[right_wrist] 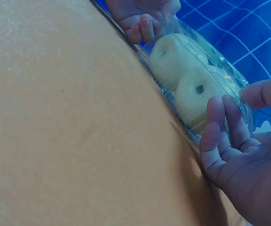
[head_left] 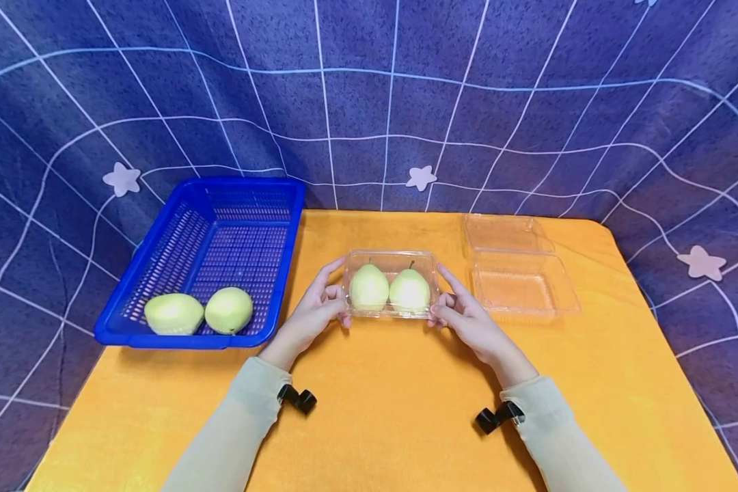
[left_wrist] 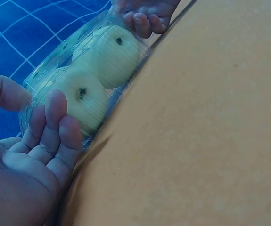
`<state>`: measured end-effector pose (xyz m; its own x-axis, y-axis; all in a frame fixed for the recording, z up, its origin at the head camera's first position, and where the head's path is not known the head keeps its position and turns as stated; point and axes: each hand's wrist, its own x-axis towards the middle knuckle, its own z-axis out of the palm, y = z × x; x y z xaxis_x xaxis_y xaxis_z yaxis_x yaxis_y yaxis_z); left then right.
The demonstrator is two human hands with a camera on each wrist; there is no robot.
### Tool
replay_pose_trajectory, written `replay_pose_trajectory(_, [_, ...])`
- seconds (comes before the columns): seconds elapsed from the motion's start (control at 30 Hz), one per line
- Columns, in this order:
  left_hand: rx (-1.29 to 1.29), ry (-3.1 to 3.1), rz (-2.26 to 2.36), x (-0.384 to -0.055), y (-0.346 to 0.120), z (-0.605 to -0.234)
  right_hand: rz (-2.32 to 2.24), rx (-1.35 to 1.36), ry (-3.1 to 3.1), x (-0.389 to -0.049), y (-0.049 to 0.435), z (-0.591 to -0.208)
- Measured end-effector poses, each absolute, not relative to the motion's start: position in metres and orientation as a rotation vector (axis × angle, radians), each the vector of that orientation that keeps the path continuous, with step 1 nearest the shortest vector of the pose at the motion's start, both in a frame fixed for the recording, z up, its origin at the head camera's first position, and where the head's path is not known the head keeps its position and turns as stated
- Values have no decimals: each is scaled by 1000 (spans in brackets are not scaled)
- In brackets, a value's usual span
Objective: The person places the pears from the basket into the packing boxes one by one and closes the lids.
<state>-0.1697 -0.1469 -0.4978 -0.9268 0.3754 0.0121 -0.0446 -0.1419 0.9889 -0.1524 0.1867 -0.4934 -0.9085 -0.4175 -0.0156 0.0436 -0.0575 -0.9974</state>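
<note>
A clear plastic clamshell box point(head_left: 390, 254) with its lid down stands in the middle of the table. Two pale green pears point(head_left: 369, 288) lie side by side inside, stems toward the far side. My left hand point(head_left: 312, 302) holds the box's left end, thumb near the front corner and index finger stretched along the side. At the opposite end my right hand point(head_left: 465, 316) grips it in mirror fashion. Both wrist views show curled fingers against the box ends, with the pears' dark blossom ends point(left_wrist: 82, 93) facing the near wall.
On the left sits a blue plastic basket point(head_left: 199, 340) with two more pears point(head_left: 229, 311) near its front. Another clear box point(head_left: 523, 283) lies unfolded at the right, its lid toward the back. An orange cloth point(head_left: 381, 410) covers the table; a patterned blue curtain point(head_left: 357, 102) hangs behind.
</note>
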Motion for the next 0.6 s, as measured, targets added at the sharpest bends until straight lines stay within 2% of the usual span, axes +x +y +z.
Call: replay_pose_trajectory(0.6, [407,1842,2149,-169,-147,-497,-2033,-408,1893,-152,187,-493])
